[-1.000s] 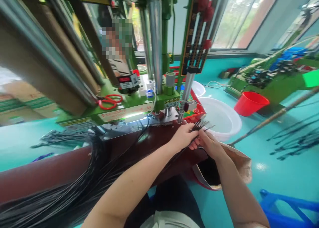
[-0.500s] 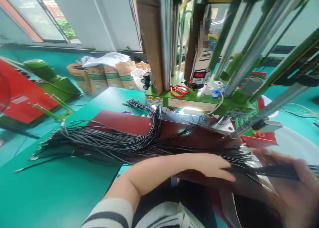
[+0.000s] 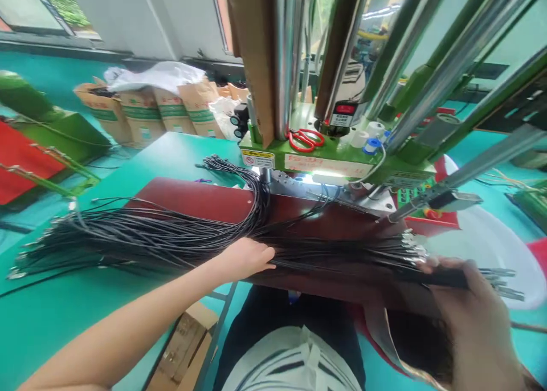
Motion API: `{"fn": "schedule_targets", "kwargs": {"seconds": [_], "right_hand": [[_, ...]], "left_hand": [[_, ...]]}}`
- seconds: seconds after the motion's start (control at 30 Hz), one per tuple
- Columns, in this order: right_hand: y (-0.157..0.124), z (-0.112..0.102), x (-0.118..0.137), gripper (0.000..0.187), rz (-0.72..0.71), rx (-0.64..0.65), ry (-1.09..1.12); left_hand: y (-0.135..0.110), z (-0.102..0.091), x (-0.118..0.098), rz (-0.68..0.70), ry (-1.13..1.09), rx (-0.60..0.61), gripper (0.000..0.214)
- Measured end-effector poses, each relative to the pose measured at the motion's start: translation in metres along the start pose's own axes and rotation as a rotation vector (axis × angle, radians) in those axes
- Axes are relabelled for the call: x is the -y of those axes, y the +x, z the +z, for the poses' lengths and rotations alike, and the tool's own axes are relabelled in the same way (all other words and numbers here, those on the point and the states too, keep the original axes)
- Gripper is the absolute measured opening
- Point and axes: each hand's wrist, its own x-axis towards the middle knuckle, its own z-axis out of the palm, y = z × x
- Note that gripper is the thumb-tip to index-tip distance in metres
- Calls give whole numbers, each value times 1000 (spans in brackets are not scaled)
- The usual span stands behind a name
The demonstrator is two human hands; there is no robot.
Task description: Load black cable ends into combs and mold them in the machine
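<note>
At the front edge of the dark red board (image 3: 192,200), the fingers (image 3: 264,253) of the left hand (image 3: 245,258) are laid close together along the top of the bundle of black cables (image 3: 171,243). Whether any cable is pinched beneath them cannot be told. The fingers (image 3: 468,267) of the right hand (image 3: 474,311) are curled tight round the right end of the same bundle, and the metal tips (image 3: 499,277) are seen sticking out past the knuckles.

The bundle is stretched between the 2 hands across the board. To the left of the left hand it is fanned out wide over the green table (image 3: 51,322), with its far ends well apart from one another. A smaller strand of cables is looped up from the bundle towards the green machine base (image 3: 333,166) behind the board.

1 pair of red scissors (image 3: 304,139) is laid on that base, just beside the steel columns (image 3: 282,55) that rise from it. A white basin (image 3: 491,243) is seen beyond the right hand. Paper sacks (image 3: 141,114) are lined up against the far wall on the left. A cardboard box (image 3: 183,345) is tucked under the table edge, below the left forearm.
</note>
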Motion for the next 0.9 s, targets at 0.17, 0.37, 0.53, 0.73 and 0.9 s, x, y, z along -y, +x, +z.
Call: {"fn": "schedule_targets", "kwargs": {"seconds": [0.17,0.37,0.53,0.73,0.9], "right_hand": [[-26,1,19,23,152,127,109],[-54,53,55,31,48,602,-5],[-42,85,45,27,16,773,-197],[-12,76,18,42,268,691,166],[7,83,36,41,55,895,-215]], "left_hand": [[0,-9,-18,111,-50,-83,35],[45,-30,-115,280,-633,6,52],[94,-6,-183,112,-1567,55,29],[105,30,-185,-218,-2037,207,28],[107,35,-177,-282,-1934,231,29]]}}
